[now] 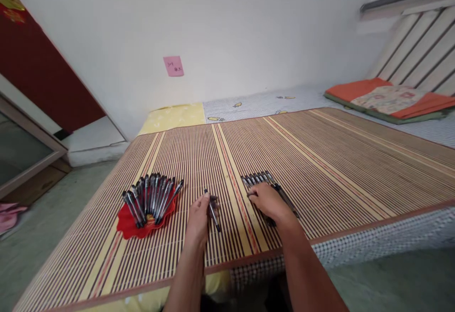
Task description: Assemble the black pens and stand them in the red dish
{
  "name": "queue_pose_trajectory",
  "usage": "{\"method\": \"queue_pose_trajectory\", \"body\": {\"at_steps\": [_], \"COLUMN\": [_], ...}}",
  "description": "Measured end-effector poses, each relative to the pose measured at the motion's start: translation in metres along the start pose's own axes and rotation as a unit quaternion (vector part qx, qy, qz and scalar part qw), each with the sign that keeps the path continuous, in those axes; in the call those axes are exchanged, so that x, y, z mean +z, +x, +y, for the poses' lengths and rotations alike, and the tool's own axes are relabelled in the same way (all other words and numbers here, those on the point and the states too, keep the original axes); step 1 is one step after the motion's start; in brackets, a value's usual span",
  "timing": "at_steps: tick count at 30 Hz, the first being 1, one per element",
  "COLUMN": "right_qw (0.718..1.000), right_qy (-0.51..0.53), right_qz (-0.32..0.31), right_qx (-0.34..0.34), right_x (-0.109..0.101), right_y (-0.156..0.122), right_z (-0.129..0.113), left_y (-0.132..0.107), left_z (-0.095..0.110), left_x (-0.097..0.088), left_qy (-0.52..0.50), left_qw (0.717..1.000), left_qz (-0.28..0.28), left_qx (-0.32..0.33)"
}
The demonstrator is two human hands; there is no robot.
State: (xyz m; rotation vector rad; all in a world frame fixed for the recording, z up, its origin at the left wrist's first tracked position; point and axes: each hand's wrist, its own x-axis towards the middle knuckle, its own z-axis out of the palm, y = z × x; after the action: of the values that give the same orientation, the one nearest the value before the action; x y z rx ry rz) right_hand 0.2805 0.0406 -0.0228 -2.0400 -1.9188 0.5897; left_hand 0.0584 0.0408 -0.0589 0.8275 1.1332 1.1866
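On the striped mat (pixel 192 156), toward the left part of its near edge, lies a red scalloped holder (pixel 124 224); whether it is a dish or a cloth is hard to tell. A fan of dark-capped pens (pixel 156 200) rests in it, the lower ends gathered, the caps spreading toward the far edge.

Both forearms reach in across the mat's near edge. The left hand (pixel 197 215), just right of the holder, pinches a single pen (pixel 215 218) aslant between thumb and fingers. The right hand (pixel 268 200) arches palm-down over a row of pens (pixel 255 178) — it covers their middles, and I cannot tell whether the fingertips grip one.

Beyond the mat's far right stretch lies a folded orange cloth (pixel 419 108), cut off by the frame.
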Motion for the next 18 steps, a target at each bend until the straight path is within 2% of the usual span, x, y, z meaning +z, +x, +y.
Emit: {"method": "queue_pose_trajectory", "body": {"at_steps": [6,11,18], "right_qw": [0.998,0.999,1.0], "right_qy": [-0.026,-0.031,-0.018], "right_qz": [0.043,0.009,-0.009], "right_qx": [0.037,0.028,0.014], "right_x": [0.0,0.005,-0.002], "right_y": [0.001,0.001,-0.003], "right_z": [0.004,-0.001,-0.009], "left_y": [0.001,0.0,-0.001], "left_z": [-0.001,0.0,-0.002], "left_x": [0.001,0.001,0.0], "left_qy": [-0.007,0.004,0.007], "left_qw": [1.0,1.0,1.0], "left_qz": [0.003,0.004,-0.006], "left_qx": [0.009,0.005,0.004]}}
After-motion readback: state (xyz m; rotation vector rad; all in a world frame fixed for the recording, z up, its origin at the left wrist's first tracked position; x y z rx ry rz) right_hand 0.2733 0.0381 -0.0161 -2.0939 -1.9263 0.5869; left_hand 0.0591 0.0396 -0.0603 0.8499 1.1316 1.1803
